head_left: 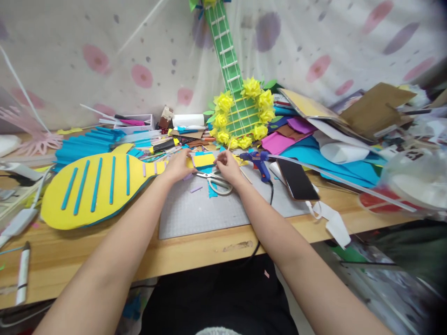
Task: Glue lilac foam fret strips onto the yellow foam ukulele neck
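A yellow paper guitar (87,190) with blue strips on its body lies across the left of the table, its neck running right with short purple strips across it. My left hand (177,166) is closed over the neck, thumb and fingertips at its edges. My right hand (228,167) is closed in a pinch at the neck's right part; what its fingertips hold, if anything, is too small to tell. Scissors (220,186) with pale handles lie just below, between my hands. A loose purple strip (196,189) is on the grey cutting mat (202,214).
A blue glue gun (259,164) with a black cord lies right of my right hand, beside a phone (298,179). Behind stands a green paper guitar (240,114) ringed with yellow flowers. Coloured paper (335,163) piles up at right; a marker (23,274) lies front left.
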Demonstrator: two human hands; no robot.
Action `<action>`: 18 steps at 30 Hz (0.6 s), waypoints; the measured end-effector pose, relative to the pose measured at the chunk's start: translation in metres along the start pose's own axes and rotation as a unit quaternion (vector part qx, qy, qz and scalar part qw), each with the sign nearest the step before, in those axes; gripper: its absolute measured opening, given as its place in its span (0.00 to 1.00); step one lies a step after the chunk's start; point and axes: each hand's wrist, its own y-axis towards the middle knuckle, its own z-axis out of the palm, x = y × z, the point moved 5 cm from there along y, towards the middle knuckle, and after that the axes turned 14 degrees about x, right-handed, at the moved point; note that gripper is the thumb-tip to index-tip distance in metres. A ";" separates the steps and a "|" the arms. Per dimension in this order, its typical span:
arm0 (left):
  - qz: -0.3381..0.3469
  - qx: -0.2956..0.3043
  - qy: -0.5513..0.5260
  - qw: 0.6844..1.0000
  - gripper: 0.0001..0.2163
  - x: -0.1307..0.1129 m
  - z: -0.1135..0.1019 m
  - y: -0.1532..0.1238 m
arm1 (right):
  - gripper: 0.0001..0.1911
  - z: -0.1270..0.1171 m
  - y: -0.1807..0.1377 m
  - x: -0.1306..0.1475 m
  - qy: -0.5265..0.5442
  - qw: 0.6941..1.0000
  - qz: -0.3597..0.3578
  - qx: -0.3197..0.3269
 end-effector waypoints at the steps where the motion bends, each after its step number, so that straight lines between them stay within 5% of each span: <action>1: 0.001 -0.004 -0.002 1.000 0.32 0.000 -0.001 0.000 | 0.10 0.000 0.000 0.000 -0.004 1.000 0.000 0.003; 18: -0.006 -0.008 -0.020 1.000 0.21 0.004 0.001 0.006 | 0.11 0.001 -0.003 0.001 -0.020 1.000 0.008 0.011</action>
